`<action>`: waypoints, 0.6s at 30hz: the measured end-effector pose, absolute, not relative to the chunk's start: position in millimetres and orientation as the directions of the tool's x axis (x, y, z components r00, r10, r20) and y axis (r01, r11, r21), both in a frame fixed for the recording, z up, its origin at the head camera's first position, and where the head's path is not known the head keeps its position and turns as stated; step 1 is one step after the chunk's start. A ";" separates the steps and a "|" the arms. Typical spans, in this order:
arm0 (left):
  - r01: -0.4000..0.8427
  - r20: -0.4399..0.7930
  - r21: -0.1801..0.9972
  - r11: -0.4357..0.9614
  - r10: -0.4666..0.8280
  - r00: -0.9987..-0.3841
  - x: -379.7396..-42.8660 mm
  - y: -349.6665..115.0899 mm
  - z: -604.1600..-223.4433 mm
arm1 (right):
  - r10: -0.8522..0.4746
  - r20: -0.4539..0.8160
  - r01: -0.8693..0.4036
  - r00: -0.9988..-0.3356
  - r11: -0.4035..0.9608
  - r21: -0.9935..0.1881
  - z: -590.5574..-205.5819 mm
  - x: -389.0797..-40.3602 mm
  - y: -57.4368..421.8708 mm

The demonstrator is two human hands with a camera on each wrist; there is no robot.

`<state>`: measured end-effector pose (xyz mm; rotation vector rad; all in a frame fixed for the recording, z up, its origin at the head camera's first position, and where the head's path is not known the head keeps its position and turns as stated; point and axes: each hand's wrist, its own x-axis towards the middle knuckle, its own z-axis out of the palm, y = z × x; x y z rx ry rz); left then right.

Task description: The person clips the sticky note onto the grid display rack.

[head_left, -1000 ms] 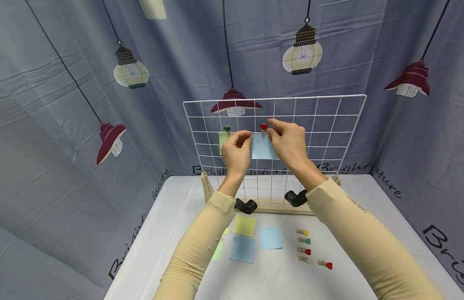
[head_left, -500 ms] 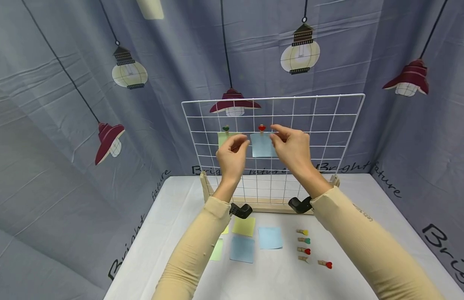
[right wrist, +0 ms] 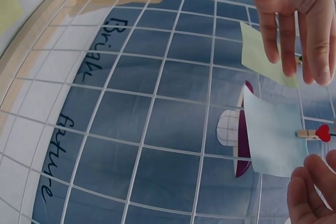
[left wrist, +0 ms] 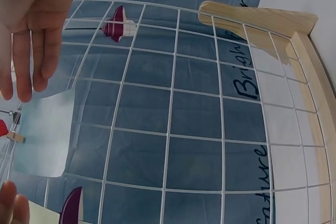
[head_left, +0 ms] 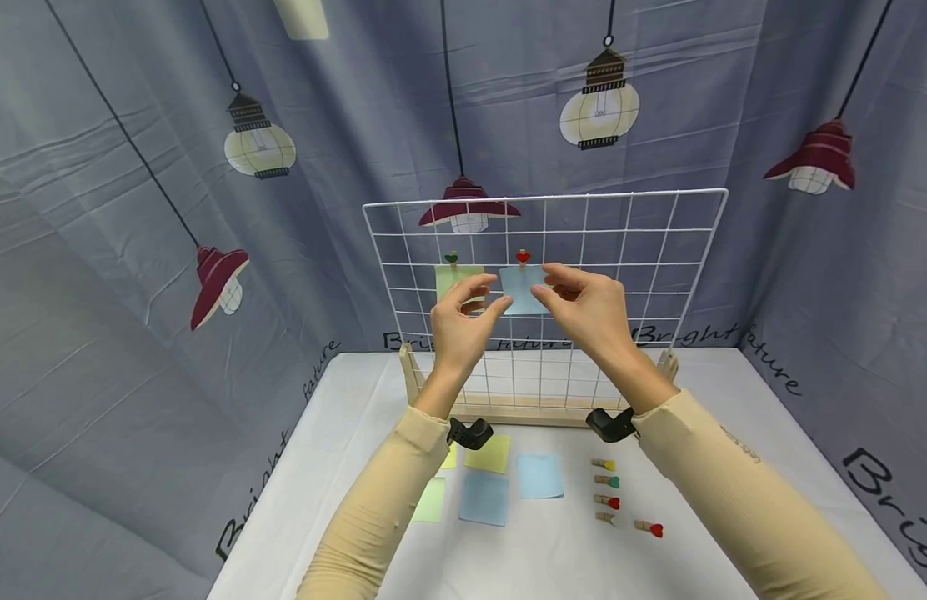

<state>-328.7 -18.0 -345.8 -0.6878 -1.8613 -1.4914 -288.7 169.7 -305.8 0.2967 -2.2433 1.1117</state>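
A light blue sticky note hangs on the white wire grid, held by a small wooden clothespin with a red heart. My left hand is at its left, thumb and fingers apart with nothing between them. My right hand is at its right, fingers loosely bent and holding nothing; whether a fingertip brushes the note's edge I cannot tell. Left of it hangs a pale green sticky note under a clothespin with a green heart, partly hidden by my left hand. The right wrist view shows the blue note slightly curled.
The wire grid stands on a wooden base. On the white table lie blue notes, yellow notes and a green note. Several heart clothespins lie at the right. A printed curtain hangs behind.
My right hand has moved down and right, away from the red-heart clothespin. My left hand has moved left and down, and its thumb and fingers have spread. The blue note stays hanging.
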 end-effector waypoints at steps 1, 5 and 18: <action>0.740 0.756 0.637 0.217 0.014 -0.654 -328.0 -18.4 -345.8 | 0.064 0.606 -0.444 -0.793 0.620 -0.647 -305.9 -287.6 169.9; 0.743 0.759 0.614 0.267 0.058 -0.648 -324.8 -19.5 -345.4 | 0.047 0.591 -0.440 -0.805 0.621 -0.648 -306.0 -281.8 171.4; 0.739 0.709 0.579 0.345 0.235 -0.665 -312.1 -31.5 -346.1 | -0.072 0.524 -0.436 -0.849 0.655 -0.617 -312.5 -261.9 181.0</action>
